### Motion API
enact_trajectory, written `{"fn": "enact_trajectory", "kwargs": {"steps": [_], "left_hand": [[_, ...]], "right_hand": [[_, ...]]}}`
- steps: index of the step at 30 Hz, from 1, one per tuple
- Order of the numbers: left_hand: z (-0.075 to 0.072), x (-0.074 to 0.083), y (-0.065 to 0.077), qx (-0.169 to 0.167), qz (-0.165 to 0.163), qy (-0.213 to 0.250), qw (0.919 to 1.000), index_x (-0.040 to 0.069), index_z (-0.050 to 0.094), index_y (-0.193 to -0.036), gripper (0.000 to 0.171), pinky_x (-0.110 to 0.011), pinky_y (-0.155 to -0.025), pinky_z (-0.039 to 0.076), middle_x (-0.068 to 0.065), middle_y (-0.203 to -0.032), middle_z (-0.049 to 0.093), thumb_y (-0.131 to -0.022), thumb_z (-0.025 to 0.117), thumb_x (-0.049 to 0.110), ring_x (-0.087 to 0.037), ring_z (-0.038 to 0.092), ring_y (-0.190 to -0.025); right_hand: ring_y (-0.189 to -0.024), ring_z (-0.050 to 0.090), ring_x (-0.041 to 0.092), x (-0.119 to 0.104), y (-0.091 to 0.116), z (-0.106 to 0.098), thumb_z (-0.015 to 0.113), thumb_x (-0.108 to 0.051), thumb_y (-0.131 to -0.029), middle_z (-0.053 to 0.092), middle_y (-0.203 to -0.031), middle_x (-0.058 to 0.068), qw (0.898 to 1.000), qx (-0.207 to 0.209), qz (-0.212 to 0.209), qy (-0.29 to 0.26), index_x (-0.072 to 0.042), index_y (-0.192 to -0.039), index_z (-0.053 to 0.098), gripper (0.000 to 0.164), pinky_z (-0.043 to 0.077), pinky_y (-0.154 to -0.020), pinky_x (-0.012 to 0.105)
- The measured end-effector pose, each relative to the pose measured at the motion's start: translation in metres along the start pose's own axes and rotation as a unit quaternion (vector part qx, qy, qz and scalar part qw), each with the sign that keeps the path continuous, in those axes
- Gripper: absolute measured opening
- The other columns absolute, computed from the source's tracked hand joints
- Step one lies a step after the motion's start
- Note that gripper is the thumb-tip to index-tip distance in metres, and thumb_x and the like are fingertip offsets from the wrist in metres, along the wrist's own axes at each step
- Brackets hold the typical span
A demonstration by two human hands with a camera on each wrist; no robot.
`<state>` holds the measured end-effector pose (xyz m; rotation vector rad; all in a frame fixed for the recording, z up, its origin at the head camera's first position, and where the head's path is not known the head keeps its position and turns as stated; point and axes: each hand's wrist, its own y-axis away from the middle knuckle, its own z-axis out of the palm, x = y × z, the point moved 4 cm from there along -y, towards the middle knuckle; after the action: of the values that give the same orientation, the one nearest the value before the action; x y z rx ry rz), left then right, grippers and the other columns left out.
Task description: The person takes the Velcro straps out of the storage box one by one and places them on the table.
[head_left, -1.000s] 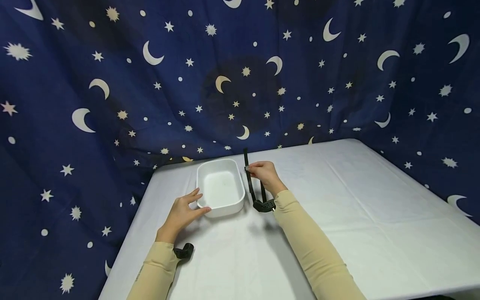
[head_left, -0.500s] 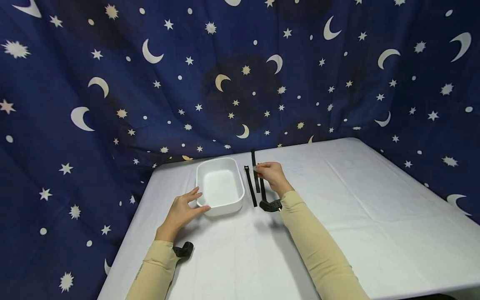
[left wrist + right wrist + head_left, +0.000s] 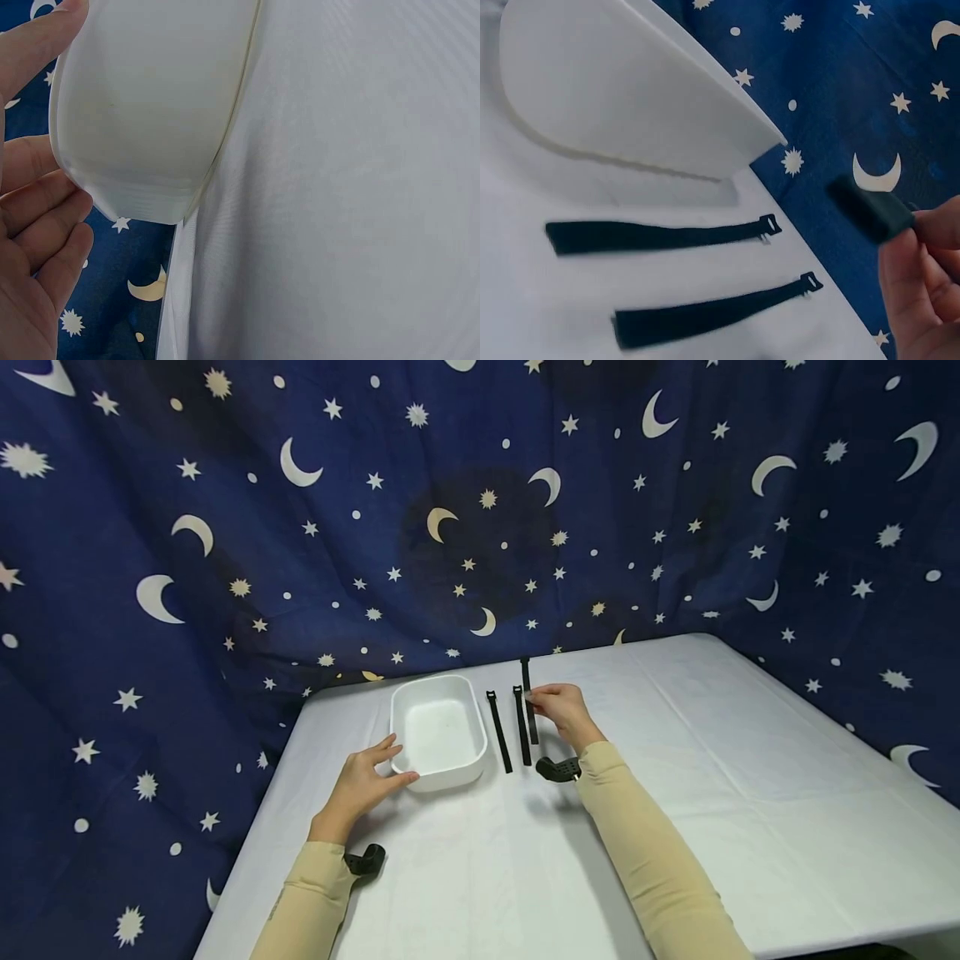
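My left hand (image 3: 361, 787) rests at the near left corner of a white rectangular tub (image 3: 441, 778), thumb at the near rim, other fingers at the side. In the left wrist view, the fingers (image 3: 52, 214) lie along the outside of its wall (image 3: 157, 112). My right hand (image 3: 564, 713), right of the tub, pinches a black hook-and-loop cable tie (image 3: 527, 673) between thumb and fingers. Two more black cable ties, a left one (image 3: 499, 734) and a middle one (image 3: 522, 727), lie side by side between tub and hand, slotted ends toward the back.
A white cloth (image 3: 712, 802) covers the table, its far edge close to a dark blue curtain (image 3: 480, 552) with moons and stars. Black wrist mounts, one left (image 3: 367, 860) and one right (image 3: 558, 769), stick out from beige sleeves. The tub has only its white floor inside.
My right hand has moved right with the cable tie, away from the tub. The two lying ties have come into full view. My left hand has stayed at the tub's corner.
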<state>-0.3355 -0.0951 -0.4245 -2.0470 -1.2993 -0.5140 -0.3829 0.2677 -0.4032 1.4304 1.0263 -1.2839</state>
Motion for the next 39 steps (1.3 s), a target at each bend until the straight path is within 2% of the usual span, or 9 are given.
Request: {"fn": "enact_trajectory", "kwargs": {"steps": [2, 9, 17, 24, 27, 33, 39], "left_hand": [[0.000, 0.000, 0.001, -0.001, -0.001, -0.001, 1.0000, 0.002, 0.066, -0.130, 0.073, -0.054, -0.114, 0.040, -0.012, -0.149, 0.052, -0.077, 0.084, 0.048, -0.038, 0.046, -0.140], [0.000, 0.001, 0.001, -0.001, -0.003, 0.001, 1.0000, 0.002, 0.066, -0.130, 0.073, -0.055, -0.114, 0.040, -0.011, -0.149, 0.052, -0.077, 0.084, 0.048, -0.038, 0.046, -0.140], [0.000, 0.002, 0.001, 0.006, 0.005, 0.000, 1.0000, 0.004, 0.067, -0.129, 0.070, -0.054, -0.114, 0.041, -0.010, -0.148, 0.053, -0.076, 0.086, 0.046, -0.037, 0.048, -0.139], [0.001, 0.001, 0.001, 0.005, 0.004, -0.001, 1.0000, 0.003, 0.067, -0.129, 0.070, -0.055, -0.113, 0.041, -0.011, -0.149, 0.053, -0.077, 0.085, 0.047, -0.038, 0.048, -0.139], [0.000, 0.000, 0.000, 0.006, 0.003, 0.001, 1.0000, 0.004, 0.067, -0.129, 0.071, -0.054, -0.113, 0.041, -0.011, -0.149, 0.053, -0.076, 0.085, 0.047, -0.037, 0.048, -0.139], [0.000, -0.001, 0.000, 0.001, -0.002, -0.002, 1.0000, 0.004, 0.066, -0.131, 0.073, -0.054, -0.114, 0.041, -0.010, -0.149, 0.052, -0.076, 0.085, 0.048, -0.036, 0.047, -0.140], [0.000, -0.001, 0.000, -0.001, -0.003, 0.002, 1.0000, 0.005, 0.066, -0.131, 0.073, -0.054, -0.114, 0.041, -0.010, -0.150, 0.052, -0.076, 0.084, 0.049, -0.036, 0.046, -0.140]], "right_hand": [[-0.077, 0.061, 0.004, 0.003, 0.000, -0.004, 0.063, -0.004, -0.096, 0.063, -0.115, 0.012, 1.000, 0.003, 0.003, 0.003, 0.008, -0.124, 0.063, 0.031, 0.057, -0.075, 0.017], [-0.074, 0.063, 0.002, 0.013, -0.003, -0.021, 0.064, -0.008, -0.096, 0.065, -0.118, 0.011, 0.999, 0.025, 0.019, 0.030, 0.004, -0.124, 0.065, 0.031, 0.058, -0.089, 0.029], [-0.068, 0.063, 0.000, 0.022, -0.006, -0.033, 0.064, -0.003, -0.094, 0.067, -0.115, 0.016, 0.998, 0.034, 0.000, 0.047, 0.011, -0.122, 0.064, 0.032, 0.057, -0.070, 0.015], [-0.073, 0.060, 0.003, 0.032, -0.007, -0.035, 0.062, -0.003, -0.095, 0.066, -0.111, 0.013, 0.996, 0.040, 0.009, 0.078, 0.010, -0.120, 0.065, 0.028, 0.056, -0.074, 0.019], [-0.073, 0.060, 0.006, 0.036, -0.008, -0.035, 0.062, -0.003, -0.095, 0.067, -0.107, 0.012, 0.995, 0.043, 0.008, 0.091, 0.010, -0.118, 0.066, 0.026, 0.055, -0.070, 0.019], [-0.063, 0.058, 0.004, 0.043, -0.012, -0.035, 0.064, 0.000, -0.092, 0.067, -0.094, 0.008, 0.993, 0.048, 0.009, 0.106, 0.012, -0.115, 0.067, 0.026, 0.052, -0.061, 0.016], [-0.059, 0.059, 0.003, 0.045, -0.012, -0.033, 0.065, 0.000, -0.091, 0.070, -0.099, 0.014, 0.991, 0.050, 0.002, 0.128, 0.011, -0.114, 0.068, 0.026, 0.053, -0.059, 0.016]]}}
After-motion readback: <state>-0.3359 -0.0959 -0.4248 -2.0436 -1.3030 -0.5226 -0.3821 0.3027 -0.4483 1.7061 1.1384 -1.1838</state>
